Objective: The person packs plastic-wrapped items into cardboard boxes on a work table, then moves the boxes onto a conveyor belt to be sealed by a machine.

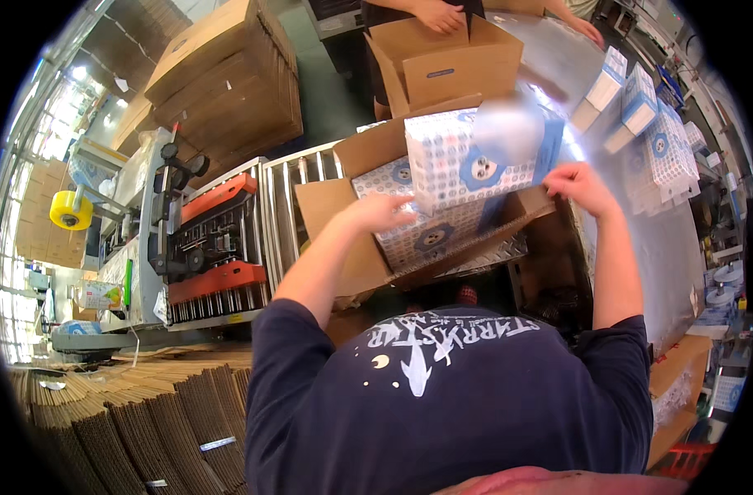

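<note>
A white-and-blue patterned pack (446, 169) with a round animal-face print is held tilted above an open cardboard box (335, 210). My left hand (380, 212) grips its lower left end. The curled fingers of my right hand (581, 186) hold its right end. Part of the pack's upper face is blurred. Inside the box lie similar packs, including one with the same print (442, 235) below the raised pack. The box flaps are folded outward.
The box sits at the end of a roller conveyor (290, 186), beside a taping machine (211, 239) with orange guides. Across from me, a person's hand (440, 15) is above another open box (463, 78). More packs (669, 148) stand on the metal table (665, 264). Flattened cartons (153, 421) are stacked lower left.
</note>
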The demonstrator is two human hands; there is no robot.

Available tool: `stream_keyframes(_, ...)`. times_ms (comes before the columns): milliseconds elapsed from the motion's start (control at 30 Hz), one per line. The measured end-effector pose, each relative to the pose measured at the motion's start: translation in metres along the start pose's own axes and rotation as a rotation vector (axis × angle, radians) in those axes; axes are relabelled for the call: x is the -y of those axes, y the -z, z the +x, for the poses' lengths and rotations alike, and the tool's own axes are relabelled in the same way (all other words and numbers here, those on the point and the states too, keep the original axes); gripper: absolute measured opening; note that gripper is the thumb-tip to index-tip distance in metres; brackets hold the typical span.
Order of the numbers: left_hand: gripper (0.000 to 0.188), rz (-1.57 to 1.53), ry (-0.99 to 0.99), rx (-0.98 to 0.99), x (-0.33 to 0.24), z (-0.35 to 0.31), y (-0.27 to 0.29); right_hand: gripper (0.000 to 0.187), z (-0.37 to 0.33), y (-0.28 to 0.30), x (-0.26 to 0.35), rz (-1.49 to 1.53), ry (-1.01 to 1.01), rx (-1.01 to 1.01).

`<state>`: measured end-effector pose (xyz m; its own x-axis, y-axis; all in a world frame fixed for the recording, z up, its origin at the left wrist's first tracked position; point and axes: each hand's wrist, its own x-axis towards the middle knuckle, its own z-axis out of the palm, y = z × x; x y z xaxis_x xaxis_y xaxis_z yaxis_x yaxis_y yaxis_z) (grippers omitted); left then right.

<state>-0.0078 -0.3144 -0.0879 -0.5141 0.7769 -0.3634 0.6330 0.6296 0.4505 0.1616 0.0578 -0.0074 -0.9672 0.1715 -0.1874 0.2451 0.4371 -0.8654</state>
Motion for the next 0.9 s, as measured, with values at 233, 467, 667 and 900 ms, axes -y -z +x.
stream_keyframes(233, 0.042, -0.198, 0.035, -0.145, -0.011, -0.019, -0.009, 0.091, 0.114, 0.000, 0.001, -1.178, 0.308, -0.262)
stream_keyframes(467, 0.079, 0.168, 0.032, -0.059, -0.005, -0.027, -0.059, 0.094, 0.173, -0.071, 0.010, -1.065, 0.266, 0.200)
stream_keyframes(667, 0.074, 0.312, 0.001, -0.345, -0.007, -0.018, -0.078, 0.112, 0.170, -0.059, -0.001, -1.227, 0.420, 0.177)
stream_keyframes(900, 0.063, 0.286, 0.304, -0.333, -0.015, -0.005, -0.079, 0.068, 0.170, -0.036, 0.020, -0.856, 0.183, 0.698)
